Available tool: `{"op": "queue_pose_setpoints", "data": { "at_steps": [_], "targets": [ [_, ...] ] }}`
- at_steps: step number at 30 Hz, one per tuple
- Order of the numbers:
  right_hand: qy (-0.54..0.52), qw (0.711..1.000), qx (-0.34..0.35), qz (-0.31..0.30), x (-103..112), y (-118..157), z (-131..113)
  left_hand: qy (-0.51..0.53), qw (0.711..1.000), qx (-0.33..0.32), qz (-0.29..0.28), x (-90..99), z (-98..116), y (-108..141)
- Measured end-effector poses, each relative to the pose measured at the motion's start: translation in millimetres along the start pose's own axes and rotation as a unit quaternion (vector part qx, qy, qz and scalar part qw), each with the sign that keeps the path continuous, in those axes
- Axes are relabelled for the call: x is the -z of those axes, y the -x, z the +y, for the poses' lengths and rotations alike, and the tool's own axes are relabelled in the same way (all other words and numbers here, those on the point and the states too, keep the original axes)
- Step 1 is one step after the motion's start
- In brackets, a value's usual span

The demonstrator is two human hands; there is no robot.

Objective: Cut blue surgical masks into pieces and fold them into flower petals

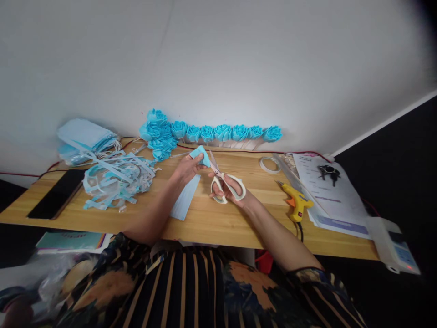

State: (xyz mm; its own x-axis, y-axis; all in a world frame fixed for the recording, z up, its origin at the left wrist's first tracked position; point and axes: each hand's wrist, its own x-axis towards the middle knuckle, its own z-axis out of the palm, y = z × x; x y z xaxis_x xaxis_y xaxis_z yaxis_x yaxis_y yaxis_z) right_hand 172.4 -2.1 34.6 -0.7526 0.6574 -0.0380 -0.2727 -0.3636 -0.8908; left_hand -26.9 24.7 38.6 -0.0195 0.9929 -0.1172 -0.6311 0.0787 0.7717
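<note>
My left hand (187, 169) is closed on a folded piece of light blue fabric (201, 155), pinched between thumb and fingers. In my right hand (232, 186) is a pair of scissors (216, 171) with cream handles, my fingers through the loops. The blades are parted and point up beside the right edge of the blue piece; whether they touch it I cannot tell. A flat pale blue pleated sheet (185, 199) lies on the table under my left wrist. Behind my hands, blue fabric flowers (223, 132) stand in a row along the wall, with more bunched at the left.
On the left are a heap of blue and white scraps (116, 180), a stack of face masks (87, 136) and a phone (56, 193). To the right lie a tape roll (270, 165), a yellow glue gun (296, 201), papers (327, 191), keys (329, 172) and a white power strip (392, 243).
</note>
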Motion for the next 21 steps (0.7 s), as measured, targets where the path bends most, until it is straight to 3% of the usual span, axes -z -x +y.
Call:
{"op": "queue_pose_setpoints", "data": {
  "at_steps": [7, 19, 21],
  "targets": [
    [0.002, 1.0, 0.004, -0.001, 2.2, -0.9, 2.1, -0.013, 1.0, -0.021, -0.005, 4.3, -2.0, -3.3],
    [-0.015, 1.0, 0.013, 0.012, 1.7, -1.8, -1.1, -0.066, 0.992, -0.002, -0.106, 7.0, -14.0, -2.9],
    [-0.019, 1.0, 0.015, 0.017, 1.3, -2.5, -0.6, -0.069, 0.993, -0.003, -0.1, 7.8, -14.6, -4.1]
  ]
}}
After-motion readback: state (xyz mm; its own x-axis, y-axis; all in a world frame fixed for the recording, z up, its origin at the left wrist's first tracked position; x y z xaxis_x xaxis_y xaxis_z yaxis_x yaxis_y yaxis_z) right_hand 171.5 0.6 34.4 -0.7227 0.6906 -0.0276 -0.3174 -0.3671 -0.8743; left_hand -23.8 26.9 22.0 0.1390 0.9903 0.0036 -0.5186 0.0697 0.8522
